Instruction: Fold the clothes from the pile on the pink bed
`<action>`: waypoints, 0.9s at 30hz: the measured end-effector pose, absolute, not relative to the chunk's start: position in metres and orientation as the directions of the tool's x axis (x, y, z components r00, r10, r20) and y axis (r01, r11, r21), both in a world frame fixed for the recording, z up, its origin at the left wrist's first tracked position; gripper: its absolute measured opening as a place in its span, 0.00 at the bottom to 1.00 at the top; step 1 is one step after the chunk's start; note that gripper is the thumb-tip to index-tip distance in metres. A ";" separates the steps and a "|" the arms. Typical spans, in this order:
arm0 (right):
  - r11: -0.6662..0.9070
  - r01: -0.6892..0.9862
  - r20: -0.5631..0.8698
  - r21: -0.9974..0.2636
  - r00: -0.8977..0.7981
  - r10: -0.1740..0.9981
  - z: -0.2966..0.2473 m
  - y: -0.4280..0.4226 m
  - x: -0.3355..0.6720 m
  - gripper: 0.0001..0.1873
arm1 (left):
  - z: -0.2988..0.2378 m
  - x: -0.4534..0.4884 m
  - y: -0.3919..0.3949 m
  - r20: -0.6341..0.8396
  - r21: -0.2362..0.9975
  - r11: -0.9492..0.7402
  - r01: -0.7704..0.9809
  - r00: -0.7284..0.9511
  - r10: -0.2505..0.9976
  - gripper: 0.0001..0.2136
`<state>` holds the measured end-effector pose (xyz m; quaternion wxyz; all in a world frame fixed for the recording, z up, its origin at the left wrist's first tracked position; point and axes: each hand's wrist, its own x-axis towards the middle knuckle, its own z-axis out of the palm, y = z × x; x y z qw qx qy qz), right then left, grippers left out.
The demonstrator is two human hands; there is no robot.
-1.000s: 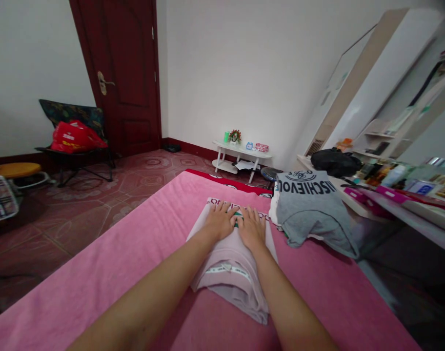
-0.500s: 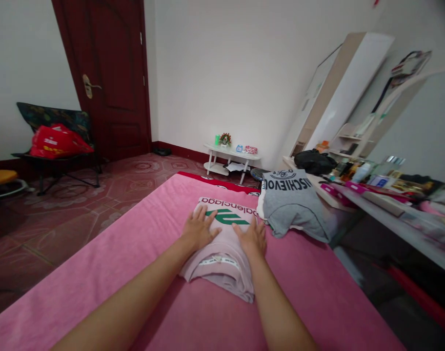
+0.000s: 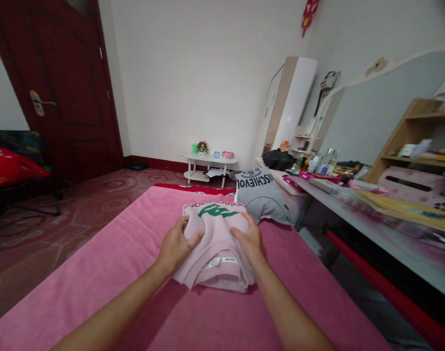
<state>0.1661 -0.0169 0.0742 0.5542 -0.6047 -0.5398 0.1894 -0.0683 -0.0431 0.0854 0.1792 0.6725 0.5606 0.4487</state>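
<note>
A folded pale pink shirt (image 3: pixel 218 243) with green and dark red print lies on the pink bedspread (image 3: pixel 134 234), its collar toward me. My left hand (image 3: pixel 176 243) grips its left side, thumb on top and fingers curled round the edge. On the opposite side my right hand (image 3: pixel 248 239) holds the shirt the same way, its fingers partly hidden. Between the two hands the cloth bulges up a little. Just beyond my right hand lies a folded grey shirt (image 3: pixel 261 195) with black lettering, at the bed's right edge.
Along the right runs a dressing table (image 3: pixel 354 214) with bottles, a black bag (image 3: pixel 278 159) and a mirror (image 3: pixel 383 107). A small white table (image 3: pixel 208 158) stands by the far wall. At left are a dark red door (image 3: pixel 69 97) and a chair with a red bag (image 3: pixel 13 168).
Both hands went from lying flat on the pink shirt to gripping its sides, and the cloth has bunched upward. The view has turned to the right.
</note>
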 end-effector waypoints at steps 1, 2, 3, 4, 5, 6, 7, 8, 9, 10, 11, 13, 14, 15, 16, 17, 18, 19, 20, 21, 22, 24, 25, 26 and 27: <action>0.225 0.456 0.412 -0.861 0.364 0.835 0.089 -0.023 0.184 0.36 | 0.097 -0.052 -0.045 0.438 0.758 -0.362 0.542 -0.013 0.899 0.24; 0.243 0.486 0.455 -0.840 0.384 0.803 0.104 -0.030 0.205 0.36 | 0.108 -0.035 -0.046 0.465 0.775 -0.405 0.485 -0.004 0.885 0.23; 0.235 0.523 0.482 -0.819 0.405 0.777 0.119 -0.036 0.227 0.35 | 0.116 -0.017 -0.047 0.481 0.794 -0.436 0.423 0.001 0.877 0.24; 0.208 0.563 0.492 -0.800 0.416 0.765 0.131 -0.042 0.249 0.36 | 0.120 0.002 -0.047 0.484 0.814 -0.453 0.363 0.007 0.875 0.24; 0.158 0.608 0.488 -0.778 0.428 0.761 0.138 -0.047 0.272 0.36 | 0.121 0.020 -0.046 0.475 0.832 -0.456 0.317 0.020 0.880 0.25; 0.080 0.660 0.470 -0.747 0.439 0.766 0.141 -0.051 0.292 0.35 | 0.118 0.038 -0.046 0.449 0.848 -0.440 0.294 0.043 0.893 0.26; -0.024 0.713 0.430 -0.701 0.449 0.784 0.137 -0.055 0.310 0.34 | 0.110 0.054 -0.047 0.405 0.858 -0.409 0.309 0.081 0.911 0.26; -0.141 0.765 0.376 -0.629 0.457 0.806 0.127 -0.058 0.324 0.33 | 0.100 0.069 -0.048 0.350 0.855 -0.371 0.361 0.126 0.928 0.27; -0.260 0.805 0.318 -0.533 0.476 0.820 0.112 -0.060 0.335 0.30 | 0.087 0.082 -0.050 0.290 0.833 -0.336 0.439 0.169 0.942 0.27; -0.358 0.834 0.248 -0.420 0.485 0.839 0.094 -0.061 0.343 0.28 | 0.074 0.092 -0.052 0.237 0.795 -0.310 0.521 0.204 0.950 0.26; -0.422 0.851 0.214 -0.312 0.496 0.842 0.075 -0.062 0.347 0.27 | 0.061 0.099 -0.053 0.198 0.752 -0.297 0.589 0.227 0.953 0.25; -0.477 0.864 0.163 -0.161 0.500 0.851 0.041 -0.061 0.350 0.27 | 0.041 0.107 -0.055 0.170 0.692 -0.295 0.659 0.248 0.954 0.23; -0.491 0.864 0.149 -0.110 0.502 0.852 0.031 -0.059 0.348 0.27 | 0.034 0.108 -0.056 0.166 0.689 -0.293 0.662 0.249 0.954 0.23; -0.501 0.863 0.126 -0.069 0.505 0.854 0.028 -0.057 0.346 0.27 | 0.030 0.108 -0.055 0.163 0.701 -0.286 0.653 0.244 0.956 0.24; -0.505 0.862 0.102 -0.032 0.506 0.857 0.031 -0.054 0.342 0.27 | 0.028 0.106 -0.055 0.167 0.723 -0.277 0.633 0.228 0.959 0.27; -0.503 0.864 0.096 -0.004 0.501 0.860 0.042 -0.051 0.338 0.27 | 0.027 0.105 -0.055 0.185 0.752 -0.271 0.601 0.203 0.962 0.30; -0.483 0.876 0.108 0.006 0.480 0.871 0.058 -0.048 0.332 0.27 | 0.026 0.103 -0.054 0.215 0.783 -0.276 0.558 0.173 0.961 0.34; -0.445 0.896 0.150 -0.003 0.440 0.885 0.078 -0.045 0.324 0.27 | 0.026 0.102 -0.054 0.260 0.812 -0.293 0.505 0.137 0.956 0.37; -0.385 0.923 0.224 -0.024 0.381 0.897 0.100 -0.042 0.315 0.27 | 0.026 0.101 -0.054 0.310 0.835 -0.322 0.447 0.101 0.945 0.38; -0.312 0.949 0.334 -0.053 0.312 0.890 0.121 -0.039 0.305 0.27 | 0.026 0.101 -0.053 0.357 0.849 -0.354 0.392 0.068 0.932 0.37; -0.238 0.969 0.447 -0.072 0.245 0.860 0.139 -0.036 0.293 0.27 | 0.025 0.100 -0.053 0.391 0.859 -0.380 0.343 0.037 0.920 0.34; -0.139 0.989 0.617 -0.055 0.143 0.774 0.155 -0.029 0.268 0.27 | 0.024 0.099 -0.050 0.411 0.881 -0.392 0.266 -0.016 0.912 0.28; -0.123 0.992 0.649 -0.034 0.116 0.752 0.151 -0.025 0.256 0.26 | 0.022 0.098 -0.048 0.398 0.895 -0.379 0.237 -0.037 0.917 0.26; -0.122 0.992 0.643 -0.012 0.101 0.760 0.141 -0.019 0.246 0.26 | 0.021 0.097 -0.046 0.377 0.909 -0.359 0.212 -0.051 0.925 0.25; -0.127 0.992 0.592 0.009 0.097 0.800 0.124 -0.014 0.238 0.26 | 0.019 0.095 -0.043 0.355 0.922 -0.338 0.189 -0.063 0.933 0.24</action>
